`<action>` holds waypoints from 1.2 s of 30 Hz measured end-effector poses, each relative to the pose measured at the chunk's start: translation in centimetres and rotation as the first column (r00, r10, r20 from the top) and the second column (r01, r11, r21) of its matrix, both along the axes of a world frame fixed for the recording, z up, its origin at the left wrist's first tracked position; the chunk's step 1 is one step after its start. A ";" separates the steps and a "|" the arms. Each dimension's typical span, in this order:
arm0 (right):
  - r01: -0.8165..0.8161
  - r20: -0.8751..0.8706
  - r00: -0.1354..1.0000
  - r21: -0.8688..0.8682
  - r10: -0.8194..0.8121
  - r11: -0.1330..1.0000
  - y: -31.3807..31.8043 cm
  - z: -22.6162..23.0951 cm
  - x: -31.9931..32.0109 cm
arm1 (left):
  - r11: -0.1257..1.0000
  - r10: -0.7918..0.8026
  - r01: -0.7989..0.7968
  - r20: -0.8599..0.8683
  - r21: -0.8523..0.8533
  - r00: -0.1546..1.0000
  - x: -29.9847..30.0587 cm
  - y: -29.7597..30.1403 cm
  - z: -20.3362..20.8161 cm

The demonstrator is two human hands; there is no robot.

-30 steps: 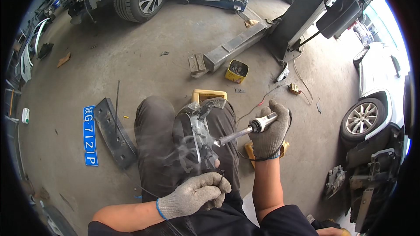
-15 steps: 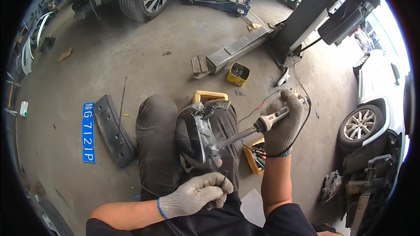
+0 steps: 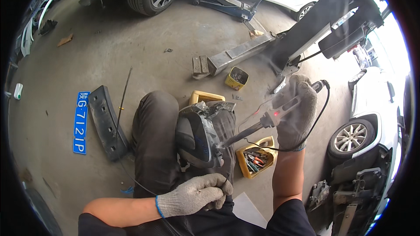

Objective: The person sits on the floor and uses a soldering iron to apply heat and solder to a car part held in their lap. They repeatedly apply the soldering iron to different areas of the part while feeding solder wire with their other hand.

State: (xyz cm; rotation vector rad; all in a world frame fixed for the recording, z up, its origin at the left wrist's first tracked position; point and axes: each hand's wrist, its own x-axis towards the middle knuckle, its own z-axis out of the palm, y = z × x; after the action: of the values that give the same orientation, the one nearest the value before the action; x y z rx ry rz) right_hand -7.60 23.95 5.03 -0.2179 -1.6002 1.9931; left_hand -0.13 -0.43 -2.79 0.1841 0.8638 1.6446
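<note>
A black-and-grey car side mirror housing (image 3: 192, 137) rests on my lap between my knees. My right hand (image 3: 299, 120), in a grey knit glove, is wrapped round the pale handle of a soldering iron (image 3: 281, 112) with a glowing red light. Its long dark shaft slants down to the left, its tip at the housing's right edge. Pale smoke hangs around the tool and glove. Nearer my body, my gloved left hand (image 3: 194, 194) pinches a thin dark rod (image 3: 227, 177), its end sticking up just below the housing.
A yellow container of hand tools (image 3: 262, 168) stands right of my knee; a yellow tub of small parts (image 3: 237, 78) is farther out. On the left lie a black trim piece (image 3: 107, 122) and a blue licence plate (image 3: 81, 122). A lift arm (image 3: 243, 52) reaches across the floor ahead.
My right hand has shifted up and to the right, tilting the iron more steeply. The red light now shows and smoke is thicker around it. My left hand has barely moved.
</note>
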 end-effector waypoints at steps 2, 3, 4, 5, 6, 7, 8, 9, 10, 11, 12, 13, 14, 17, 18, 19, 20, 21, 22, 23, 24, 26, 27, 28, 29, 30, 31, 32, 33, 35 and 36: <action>0.029 0.008 1.000 0.048 -0.029 0.998 -0.6 0.8 -0.3 | 1.000 0.003 -0.003 -0.009 0.001 1.000 0.0 -0.1 0.0; 0.020 0.035 0.999 0.047 -0.022 0.999 -0.6 0.8 -0.5 | 1.000 0.004 -0.004 -0.013 0.001 1.000 0.1 -0.2 0.0; 0.014 0.060 0.998 0.050 -0.017 0.999 -0.5 0.7 -0.7 | 1.000 0.003 -0.003 -0.013 0.006 1.000 0.1 -0.2 0.0; 0.008 0.086 0.996 0.052 -0.013 0.999 -0.3 0.6 -0.9 | 1.000 0.002 -0.002 -0.013 0.011 1.000 0.1 -0.3 -0.1; -0.043 0.039 0.998 0.032 0.041 0.999 0.0 0.5 -1.0 | 1.000 0.001 0.000 -0.013 0.017 1.000 0.1 -0.3 -0.1; -0.068 0.044 0.997 0.051 0.066 0.996 0.5 0.2 -1.1 | 1.000 0.000 0.000 -0.008 0.018 1.000 0.1 -0.3 -0.1; -0.093 0.049 0.995 0.071 0.090 0.993 1.1 0.0 -1.1 | 1.000 -0.001 0.001 -0.003 0.019 1.000 0.1 -0.2 -0.1; -0.118 0.054 0.992 0.090 0.114 0.989 1.4 -0.1 -1.1 | 1.000 -0.001 0.001 0.002 0.021 1.000 0.1 -0.2 -0.1; -0.101 0.042 0.994 0.052 0.099 0.994 0.9 0.0 -1.1 | 1.000 -0.004 0.004 -0.007 0.018 1.000 0.1 -0.2 -0.1; -0.083 0.032 0.996 0.014 0.083 0.996 0.2 0.3 -1.0 | 1.000 -0.007 0.007 -0.016 0.016 1.000 0.1 -0.3 -0.1; -0.066 0.021 0.998 -0.024 0.066 0.998 -0.3 0.5 -0.9 | 1.000 -0.011 0.011 -0.025 0.013 1.000 0.1 -0.3 -0.2; -0.092 0.015 0.996 -0.058 0.093 0.994 -0.2 0.6 -0.7 | 1.000 -0.018 0.018 -0.025 0.013 1.000 0.1 -0.3 -0.2; -0.118 0.008 0.993 -0.092 0.119 0.989 0.1 0.7 -0.4 | 1.000 -0.025 0.026 -0.025 0.013 0.999 0.0 -0.3 -0.2; -0.124 -0.011 0.992 -0.074 0.124 0.989 0.1 0.9 -0.4 | 0.999 -0.042 0.042 -0.019 0.013 0.999 0.0 -0.3 -0.3; -0.087 -0.004 0.996 -0.022 0.087 0.996 -0.6 1.0 -0.4 | 0.999 -0.046 0.046 -0.017 0.013 0.999 0.0 -0.3 -0.4; -0.049 0.001 0.999 0.032 0.049 0.998 -1.0 1.2 -0.5 | 0.999 -0.046 0.046 -0.014 0.012 0.999 -0.1 -0.3 -0.3; -0.087 0.017 0.996 0.012 0.087 0.996 -0.4 1.1 -0.6 | 0.999 -0.045 0.045 -0.011 0.011 0.999 -0.1 -0.3 -0.2; -0.101 0.003 0.995 0.021 0.101 0.995 -0.3 1.2 -0.7 | 0.999 -0.045 0.045 -0.008 0.010 0.999 -0.1 -0.3 -0.1; -0.116 -0.012 0.993 0.029 0.116 0.993 -0.2 1.2 -0.8 | 0.999 -0.041 0.041 -0.005 0.008 0.999 -0.1 -0.3 0.0; -0.131 -0.026 0.991 0.037 0.132 0.991 -0.1 1.3 -0.8 | 0.999 -0.037 0.037 -0.002 0.006 0.999 -0.1 -0.3 0.0; -0.144 -0.026 0.989 0.038 0.146 0.989 0.0 1.3 -0.9 | 0.999 -0.033 0.033 0.000 0.004 0.999 -0.1 -0.3 0.1; -0.168 -0.026 0.985 0.045 0.170 0.985 0.3 1.3 -0.9 | 0.999 -0.037 0.037 -0.003 0.004 0.999 -0.1 -0.3 0.0; -0.192 -0.030 0.981 0.045 0.193 0.980 0.4 1.3 -0.9 | 0.999 -0.038 0.038 -0.004 0.004 0.999 -0.1 -0.3 -0.1; -0.218 -0.034 0.975 0.044 0.219 0.975 0.5 1.2 -1.0 | 0.999 -0.039 0.039 -0.008 0.004 0.999 -0.1 -0.3 -0.1; -0.243 -0.038 0.969 0.043 0.245 0.969 0.5 1.1 -1.0 | 0.999 -0.040 0.040 -0.013 0.003 0.999 -0.1 -0.3 -0.1; -0.246 -0.061 0.967 0.033 0.247 0.969 0.4 1.1 -1.0 | 0.999 -0.041 0.041 -0.017 0.003 0.999 -0.1 -0.3 -0.1; -0.246 -0.083 0.965 0.023 0.248 0.969 0.2 1.1 -0.9 | 1.000 -0.031 0.031 -0.013 0.005 0.999 -0.1 -0.3 -0.1; -0.247 -0.105 0.963 0.014 0.248 0.969 0.1 1.1 -0.9 | 1.000 -0.020 0.020 -0.009 0.007 1.000 0.0 -0.3 -0.1; -0.212 -0.069 0.974 0.049 0.215 0.976 0.3 1.1 -1.0 | 1.000 -0.010 0.010 -0.005 0.009 1.000 0.0 -0.2 0.0; -0.146 0.003 0.989 0.118 0.146 0.982 0.8 1.1 -1.3 | 1.000 -0.007 0.007 0.004 0.011 1.000 0.0 -0.3 0.0; -0.159 -0.050 0.985 0.130 0.167 0.979 0.4 1.1 -1.4 | 1.000 -0.006 0.006 0.008 0.012 1.000 -0.1 -0.3 0.0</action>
State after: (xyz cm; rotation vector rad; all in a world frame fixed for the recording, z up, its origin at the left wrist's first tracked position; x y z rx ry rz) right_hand -8.96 24.38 6.15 0.0231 -1.7457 1.9898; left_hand -0.19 -0.74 -2.83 0.1880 0.8465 1.6442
